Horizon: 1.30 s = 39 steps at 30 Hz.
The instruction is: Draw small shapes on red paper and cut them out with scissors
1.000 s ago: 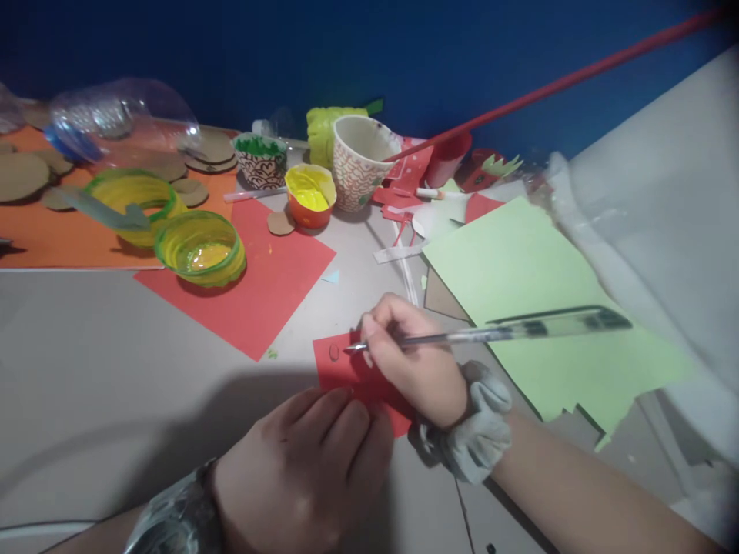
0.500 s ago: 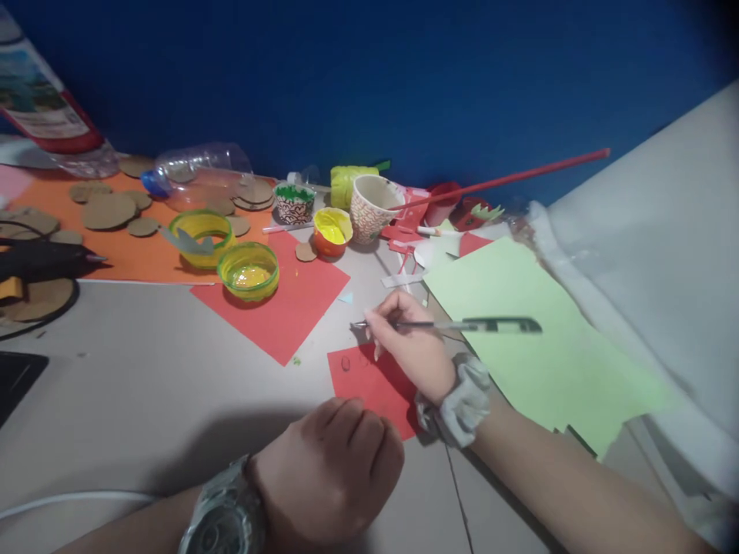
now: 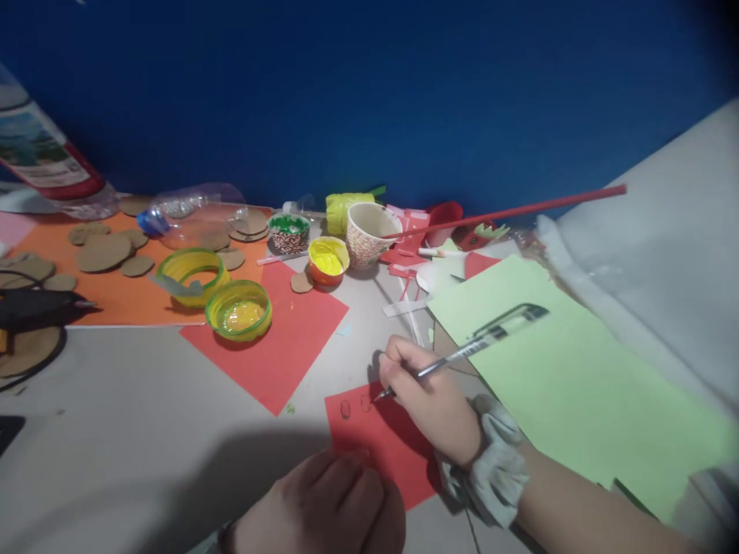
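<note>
My right hand (image 3: pixel 424 392) is closed around a clear pen with a black clip (image 3: pixel 479 344). The pen's tip is at a small piece of red paper (image 3: pixel 381 454), beside the second of two small drawn ovals (image 3: pixel 366 403). Curled into a fist, my left hand (image 3: pixel 329 504) rests at the lower left edge of this paper. Its fingertips are hidden, so I cannot tell whether anything is in them. A grey-green scrunchie (image 3: pixel 493 462) circles my right wrist.
A larger red sheet (image 3: pixel 282 346) bears one yellow-green ring cup (image 3: pixel 239 312). Behind are a paint cup (image 3: pixel 328 261), a patterned paper cup (image 3: pixel 369 235) with a red stick, and a lying plastic bottle (image 3: pixel 196 215). Light green paper (image 3: pixel 577 369) lies right; a glue gun (image 3: pixel 35 306) is left.
A second oval now shows clearly beside the first. My right hand has brought the pen tip from above the paper's top edge down to it. The view has shifted and tilted.
</note>
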Available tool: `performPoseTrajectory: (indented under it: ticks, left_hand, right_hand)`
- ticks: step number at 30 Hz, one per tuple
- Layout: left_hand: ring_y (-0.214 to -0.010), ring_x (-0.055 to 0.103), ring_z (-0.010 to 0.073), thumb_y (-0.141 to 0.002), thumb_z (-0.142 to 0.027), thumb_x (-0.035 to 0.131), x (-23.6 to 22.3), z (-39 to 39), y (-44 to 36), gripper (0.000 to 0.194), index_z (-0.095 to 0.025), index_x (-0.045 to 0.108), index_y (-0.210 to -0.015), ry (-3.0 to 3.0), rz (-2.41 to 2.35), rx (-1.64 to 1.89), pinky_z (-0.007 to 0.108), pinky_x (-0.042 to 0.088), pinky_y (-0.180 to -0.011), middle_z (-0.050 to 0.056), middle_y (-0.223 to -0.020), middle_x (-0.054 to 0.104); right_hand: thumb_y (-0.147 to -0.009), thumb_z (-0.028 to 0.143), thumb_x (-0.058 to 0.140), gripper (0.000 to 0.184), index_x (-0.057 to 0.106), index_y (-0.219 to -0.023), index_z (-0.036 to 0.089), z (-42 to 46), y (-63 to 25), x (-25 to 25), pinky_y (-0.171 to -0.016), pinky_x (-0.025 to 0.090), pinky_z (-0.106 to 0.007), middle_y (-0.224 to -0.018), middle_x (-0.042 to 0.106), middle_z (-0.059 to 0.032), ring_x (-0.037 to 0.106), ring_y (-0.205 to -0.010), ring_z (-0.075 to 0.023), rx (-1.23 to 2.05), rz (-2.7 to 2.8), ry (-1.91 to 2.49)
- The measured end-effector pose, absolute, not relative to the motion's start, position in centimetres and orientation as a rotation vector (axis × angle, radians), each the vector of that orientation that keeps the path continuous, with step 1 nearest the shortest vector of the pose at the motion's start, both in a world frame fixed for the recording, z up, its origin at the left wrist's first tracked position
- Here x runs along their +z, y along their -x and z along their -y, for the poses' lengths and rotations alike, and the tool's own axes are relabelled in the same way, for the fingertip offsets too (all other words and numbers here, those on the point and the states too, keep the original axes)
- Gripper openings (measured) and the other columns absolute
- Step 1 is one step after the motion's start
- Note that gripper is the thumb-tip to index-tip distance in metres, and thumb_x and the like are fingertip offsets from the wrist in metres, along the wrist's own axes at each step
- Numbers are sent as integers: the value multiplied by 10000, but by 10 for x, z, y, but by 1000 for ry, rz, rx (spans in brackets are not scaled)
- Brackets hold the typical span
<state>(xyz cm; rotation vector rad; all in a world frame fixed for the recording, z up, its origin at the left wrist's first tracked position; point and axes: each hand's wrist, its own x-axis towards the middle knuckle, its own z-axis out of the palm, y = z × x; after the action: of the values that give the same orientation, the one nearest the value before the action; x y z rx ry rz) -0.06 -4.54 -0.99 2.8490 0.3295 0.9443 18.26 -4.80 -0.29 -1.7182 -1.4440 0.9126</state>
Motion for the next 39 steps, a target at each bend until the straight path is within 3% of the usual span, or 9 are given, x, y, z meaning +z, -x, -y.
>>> performPoseTrajectory:
  ticks: [15,26,39]
  left_hand:
    - [-616,674,180,-861,-97,536,-1,42,2,124,-125,652,-890,-2820,-278,863,304,535,-516,17,-726,710]
    - [-665,689,180,-897,-129,540,2,40,3,113,-116,652,-904,-2814,-244,821,311,544,-604,22,-753,723]
    - [-652,686,178,-875,-118,551,2,40,3,106,-119,654,-899,-2812,-243,788,305,546,-569,20,-752,724]
  right_hand:
    - [-802,160,503,262,324,-618,214,46,-183,-3,-505,292,-239,-542,364,69,367,-510,-97,838,1508,1760]
    - [-820,178,473,252,325,-619,216,46,-186,-1,-494,281,-238,-543,358,67,365,-498,-92,854,1543,1706]
    - [-819,177,474,260,310,-622,216,46,-186,-1,-480,262,-242,-543,336,66,339,-495,-91,902,1566,1706]
